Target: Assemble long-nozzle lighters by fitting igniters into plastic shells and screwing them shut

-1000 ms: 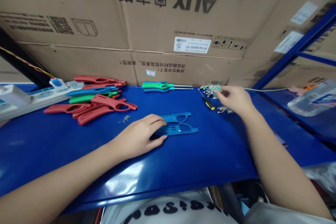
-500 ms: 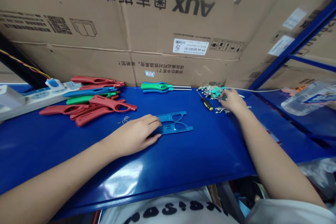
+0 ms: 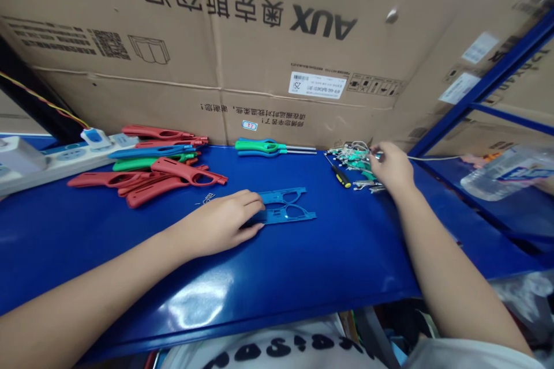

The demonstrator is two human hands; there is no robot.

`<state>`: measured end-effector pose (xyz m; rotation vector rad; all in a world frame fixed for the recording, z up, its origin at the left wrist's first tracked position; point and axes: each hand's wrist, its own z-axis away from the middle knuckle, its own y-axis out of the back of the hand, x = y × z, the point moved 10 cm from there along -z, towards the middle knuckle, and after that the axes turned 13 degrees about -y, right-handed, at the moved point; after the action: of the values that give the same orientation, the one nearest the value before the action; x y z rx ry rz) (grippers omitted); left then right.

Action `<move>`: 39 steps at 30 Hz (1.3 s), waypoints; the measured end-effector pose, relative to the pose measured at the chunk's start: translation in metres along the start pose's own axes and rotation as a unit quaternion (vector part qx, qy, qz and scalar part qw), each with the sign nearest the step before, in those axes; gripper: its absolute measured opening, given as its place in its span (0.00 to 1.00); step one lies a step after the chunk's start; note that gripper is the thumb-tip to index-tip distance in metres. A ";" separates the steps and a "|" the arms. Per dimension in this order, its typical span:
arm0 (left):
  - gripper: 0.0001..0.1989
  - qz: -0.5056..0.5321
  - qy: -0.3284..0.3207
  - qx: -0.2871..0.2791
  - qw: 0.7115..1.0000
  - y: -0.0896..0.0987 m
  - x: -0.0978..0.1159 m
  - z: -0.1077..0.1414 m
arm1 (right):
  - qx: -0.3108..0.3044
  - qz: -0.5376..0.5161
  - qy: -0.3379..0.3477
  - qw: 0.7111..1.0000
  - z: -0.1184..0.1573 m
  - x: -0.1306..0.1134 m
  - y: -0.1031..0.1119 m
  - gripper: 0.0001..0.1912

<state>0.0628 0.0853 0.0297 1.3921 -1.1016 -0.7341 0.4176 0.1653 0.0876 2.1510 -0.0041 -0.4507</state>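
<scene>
Two blue lighter casing halves [image 3: 292, 213] lie side by side on the blue tabletop, with their hollow inner sides up. My left hand [image 3: 231, 219] is curled over their left ends, thumb at the lower edge, and hides that end. At the right, my right hand [image 3: 392, 167] is raised at the edge of a pile of small green and white wired lighter parts [image 3: 352, 155]. Its fingertips pinch a small part with a metallic glint, mostly hidden by the fingers. A black and yellow screwdriver [image 3: 341, 176] lies beside the pile.
Red, blue and green lighter casings [image 3: 147, 179] are heaped at the left, near a white power strip [image 3: 64, 158]. Assembled lighters [image 3: 264, 147] lie against the cardboard box [image 3: 255, 63]. Small metal pieces [image 3: 208, 198] sit near my left hand. A plastic bottle [image 3: 497, 176] lies far right.
My right hand has lifted slightly and drawn to the right from the pile, a small part now between its fingers. My left hand stays on the casing halves. The view has shifted slightly.
</scene>
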 end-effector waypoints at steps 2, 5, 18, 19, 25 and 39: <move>0.11 0.006 0.001 0.001 1.000 0.001 -0.003 0.001 | 0.012 -0.017 0.040 0.999 0.005 -0.018 0.007 0.08; 0.11 0.018 0.005 0.000 1.000 0.004 -0.008 0.003 | 0.034 -0.058 0.140 0.988 0.022 -0.057 0.017 0.09; 0.20 0.324 0.125 0.260 0.901 0.018 -0.022 0.006 | -0.181 -0.199 0.364 0.892 0.145 -0.182 -0.001 0.12; 0.16 0.340 0.123 0.261 0.895 0.017 -0.020 0.005 | -0.184 -0.195 0.369 0.890 0.147 -0.183 -0.002 0.12; 0.07 0.357 0.121 0.276 0.884 0.017 -0.016 0.005 | -0.215 -0.207 0.369 0.880 0.144 -0.178 -0.004 0.13; 0.10 0.532 0.205 0.262 0.779 -0.010 -0.021 0.003 | -0.312 -0.207 0.304 0.876 0.145 -0.173 -0.023 0.10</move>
<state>0.0541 0.1025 0.0164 1.0078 -1.5266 0.7234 0.2065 0.0933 0.0490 1.5500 0.8573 0.0244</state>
